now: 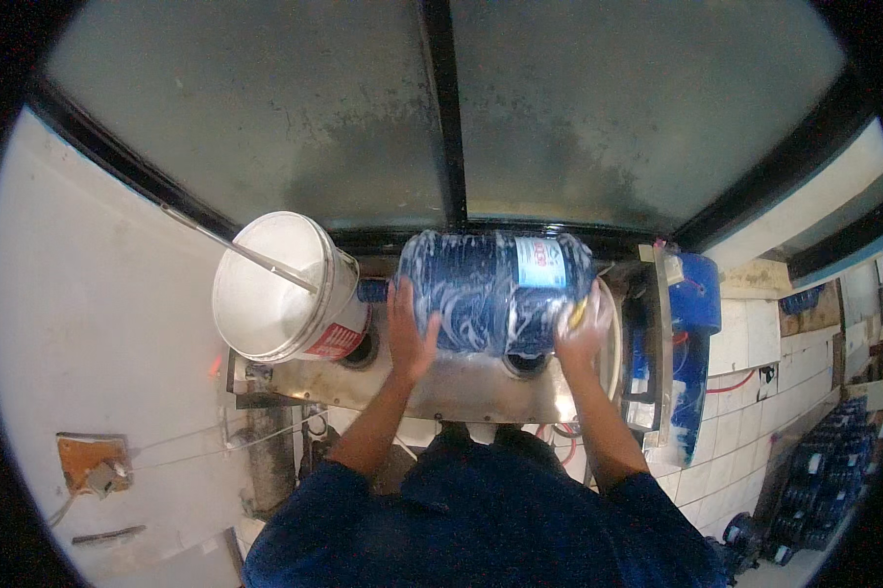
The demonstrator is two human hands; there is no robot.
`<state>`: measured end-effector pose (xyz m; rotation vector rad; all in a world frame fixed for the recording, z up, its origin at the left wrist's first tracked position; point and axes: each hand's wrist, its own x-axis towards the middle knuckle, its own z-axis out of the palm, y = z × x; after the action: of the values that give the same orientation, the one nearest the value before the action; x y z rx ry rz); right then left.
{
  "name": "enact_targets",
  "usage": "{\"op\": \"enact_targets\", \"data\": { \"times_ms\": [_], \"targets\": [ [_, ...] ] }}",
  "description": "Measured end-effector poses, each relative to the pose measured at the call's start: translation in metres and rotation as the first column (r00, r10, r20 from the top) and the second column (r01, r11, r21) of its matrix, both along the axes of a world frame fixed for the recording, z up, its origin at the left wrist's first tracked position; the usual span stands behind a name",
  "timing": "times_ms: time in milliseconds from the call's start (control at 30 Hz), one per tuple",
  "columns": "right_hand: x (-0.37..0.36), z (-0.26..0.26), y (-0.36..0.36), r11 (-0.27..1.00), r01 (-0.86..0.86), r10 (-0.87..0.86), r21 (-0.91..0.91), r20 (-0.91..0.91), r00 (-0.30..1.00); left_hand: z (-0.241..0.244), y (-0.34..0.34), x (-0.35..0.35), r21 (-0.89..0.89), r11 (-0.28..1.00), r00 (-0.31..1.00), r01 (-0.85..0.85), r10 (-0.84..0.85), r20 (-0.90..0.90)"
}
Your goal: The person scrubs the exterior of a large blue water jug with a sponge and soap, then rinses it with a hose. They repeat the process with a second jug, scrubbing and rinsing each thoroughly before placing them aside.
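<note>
A large blue water-cooler bottle, streaked with white suds, lies on its side above a metal counter. Its neck points left, towards a white plastic bucket. My left hand is against the bottle's shoulder at the neck end. At the base end, my right hand presses on the bottle with a small yellow thing, perhaps a sponge, partly hidden under the fingers. A pale label bearing writing faces up near the base.
A metal rod leans out of the bucket. Dark-framed glass panes rise behind the counter. To the right stands blue equipment with a metal upright. Many dark blue bottles are stacked at the far right, beyond white tiles.
</note>
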<state>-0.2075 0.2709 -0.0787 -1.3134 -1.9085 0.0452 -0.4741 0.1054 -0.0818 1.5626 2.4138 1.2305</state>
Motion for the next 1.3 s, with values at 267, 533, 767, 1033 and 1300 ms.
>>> {"op": "enact_targets", "data": {
  "times_ms": [267, 533, 767, 1033, 1300],
  "targets": [
    [0.018, -0.004, -0.023, 0.894, -0.116, -0.002, -0.432, -0.264, 0.964, 0.035, 0.096, -0.061, -0.212, 0.977, 0.999, -0.003, 0.011, 0.035],
    [-0.105, 0.084, 0.124, 0.696, 0.047, 0.478, -0.717, 0.511, 0.715, 0.043, 0.084, -0.05, -0.197, 0.98, 0.997, -0.038, 0.051, 0.063],
    [-0.088, 0.047, 0.012, 0.816, -0.518, 0.574, -0.257, 0.253, 0.779, 0.05, 0.085, -0.044, -0.318, 0.934, 0.977, -0.163, 0.199, 0.082],
    [-0.108, 0.071, 0.095, 0.8, 0.171, 0.287, -0.575, 0.618, 0.732, 0.033, 0.083, -0.049, -0.316, 0.94, 0.981, -0.13, 0.169, 0.099],
    [-0.141, 0.026, -0.024, 0.841, -0.501, 0.54, -0.203, 0.374, 0.754, 0.057, 0.086, -0.052, -0.42, 0.899, 0.952, -0.126, 0.229, 0.203]
  ]
}}
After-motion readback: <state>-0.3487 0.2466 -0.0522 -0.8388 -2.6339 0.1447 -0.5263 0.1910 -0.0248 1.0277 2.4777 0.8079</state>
